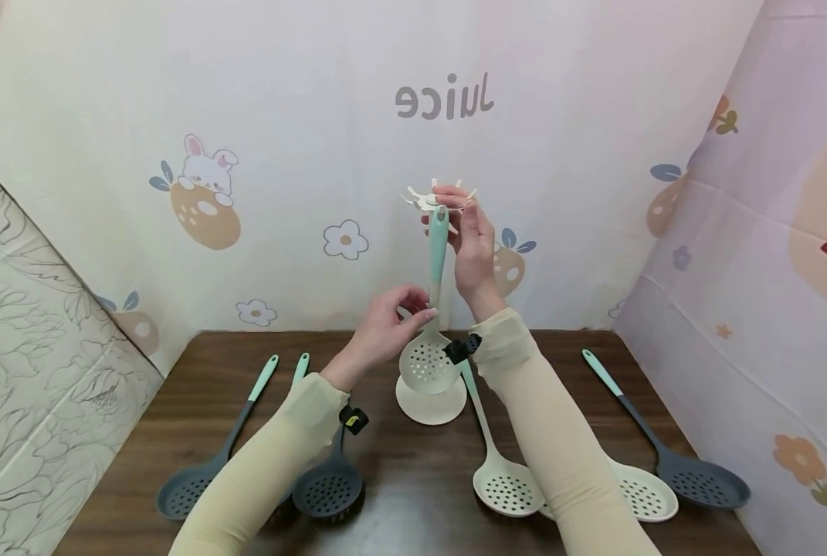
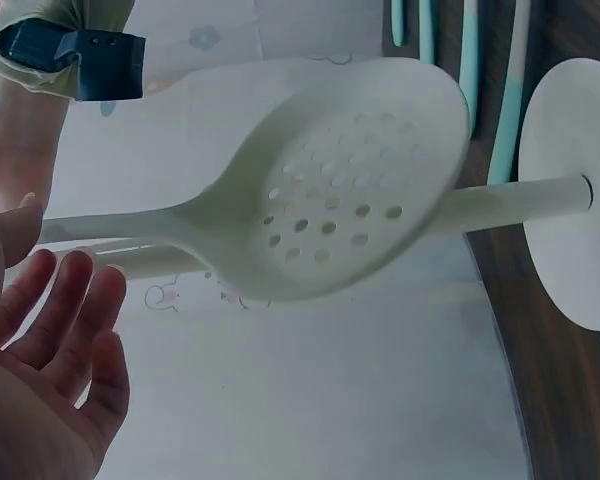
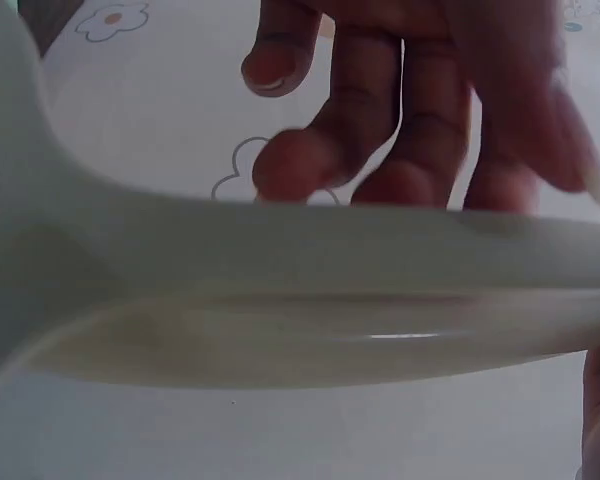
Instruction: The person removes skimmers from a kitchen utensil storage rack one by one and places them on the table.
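A white skimmer (image 1: pixel 428 363) with a mint-green handle end hangs upright, bowl down, in front of a white utensil stand (image 1: pixel 413 411) with a round base and curved hooks on top. My left hand (image 1: pixel 388 323) pinches the skimmer's shaft just above the bowl. The left wrist view shows the perforated bowl (image 2: pixel 350 180) large, tilted beside the stand's pole (image 2: pixel 520 203). Up at the hooks, my right hand (image 1: pixel 474 251) grips the stand's top, beside the handle's hole end. Whether the hole is fully over a hook, I cannot tell.
Dark grey skimmers (image 1: pixel 327 488) with mint handles lie on the left of the brown table (image 1: pixel 413 494); another dark one (image 1: pixel 701 479) lies far right. White perforated utensils (image 1: pixel 506 485) lie at right, partly under my sleeve. Printed cloth (image 1: pixel 281 77) hangs behind and at the sides.
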Available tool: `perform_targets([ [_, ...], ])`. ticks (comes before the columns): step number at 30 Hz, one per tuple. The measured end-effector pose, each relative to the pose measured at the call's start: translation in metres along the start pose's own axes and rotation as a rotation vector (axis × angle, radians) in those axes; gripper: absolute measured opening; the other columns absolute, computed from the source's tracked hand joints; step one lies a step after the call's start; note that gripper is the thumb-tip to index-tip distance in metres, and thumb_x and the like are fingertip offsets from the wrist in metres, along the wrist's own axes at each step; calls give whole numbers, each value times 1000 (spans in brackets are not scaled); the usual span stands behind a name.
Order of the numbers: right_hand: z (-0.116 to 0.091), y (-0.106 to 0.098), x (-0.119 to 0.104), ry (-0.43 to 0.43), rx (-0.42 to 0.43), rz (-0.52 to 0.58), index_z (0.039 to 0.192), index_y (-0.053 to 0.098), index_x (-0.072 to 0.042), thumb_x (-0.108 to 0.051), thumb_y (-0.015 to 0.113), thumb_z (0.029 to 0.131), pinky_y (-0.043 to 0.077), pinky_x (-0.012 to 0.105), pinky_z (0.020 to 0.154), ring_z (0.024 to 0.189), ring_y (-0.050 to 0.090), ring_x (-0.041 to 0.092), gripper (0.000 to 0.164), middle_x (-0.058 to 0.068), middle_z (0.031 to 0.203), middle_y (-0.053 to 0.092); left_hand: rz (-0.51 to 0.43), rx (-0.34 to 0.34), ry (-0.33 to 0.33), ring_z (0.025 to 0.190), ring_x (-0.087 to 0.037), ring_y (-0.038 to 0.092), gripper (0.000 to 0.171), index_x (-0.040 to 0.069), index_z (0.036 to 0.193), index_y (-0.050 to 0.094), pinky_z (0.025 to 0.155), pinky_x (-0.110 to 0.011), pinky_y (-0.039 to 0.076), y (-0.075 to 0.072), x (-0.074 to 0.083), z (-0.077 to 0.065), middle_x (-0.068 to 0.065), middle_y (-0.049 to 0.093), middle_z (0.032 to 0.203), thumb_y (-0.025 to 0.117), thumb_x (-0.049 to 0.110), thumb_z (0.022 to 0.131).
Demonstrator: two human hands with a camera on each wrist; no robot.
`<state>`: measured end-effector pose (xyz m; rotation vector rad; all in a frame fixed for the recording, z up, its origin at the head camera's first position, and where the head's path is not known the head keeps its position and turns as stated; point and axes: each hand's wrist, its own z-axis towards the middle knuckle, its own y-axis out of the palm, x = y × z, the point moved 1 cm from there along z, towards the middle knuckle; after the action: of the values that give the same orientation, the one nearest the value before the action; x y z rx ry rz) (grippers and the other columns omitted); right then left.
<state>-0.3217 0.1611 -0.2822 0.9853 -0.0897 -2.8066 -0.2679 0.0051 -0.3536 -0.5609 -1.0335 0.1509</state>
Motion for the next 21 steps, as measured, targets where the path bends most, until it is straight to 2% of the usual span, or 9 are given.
perform_targets([
  [6, -1, 2, 0, -2, -3, -31, 123, 55, 9, -32, 29, 109, 52, 56, 86, 97, 66, 31, 51, 7, 133, 56, -16, -3, 39, 85, -10, 62, 21, 13, 113, 66, 71, -29, 54, 7, 0, 4, 4, 67, 96, 70, 23, 95],
  [10, -1, 0, -3, 6, -13, -36, 123, 57, 6, -31, 30, 109, 53, 52, 87, 99, 66, 31, 48, 7, 135, 55, -40, -3, 48, 84, -10, 62, 20, 13, 112, 67, 70, -29, 54, 11, 1, 7, 5, 67, 96, 70, 21, 95],
  [15, 0, -4, -3, 24, -30, -43, 125, 59, 2, -33, 30, 109, 52, 53, 89, 101, 66, 31, 47, 6, 137, 55, -59, 8, 66, 84, -13, 63, 17, 12, 110, 69, 72, -29, 54, 14, 1, 10, 3, 67, 95, 70, 20, 95],
  [21, -1, -4, -1, 40, -46, -44, 126, 58, 1, -36, 31, 109, 48, 61, 91, 103, 66, 32, 49, 6, 138, 54, -55, 28, 46, 83, -15, 61, 13, 13, 102, 70, 70, -29, 54, 13, 2, 7, 3, 65, 92, 71, 23, 94],
])
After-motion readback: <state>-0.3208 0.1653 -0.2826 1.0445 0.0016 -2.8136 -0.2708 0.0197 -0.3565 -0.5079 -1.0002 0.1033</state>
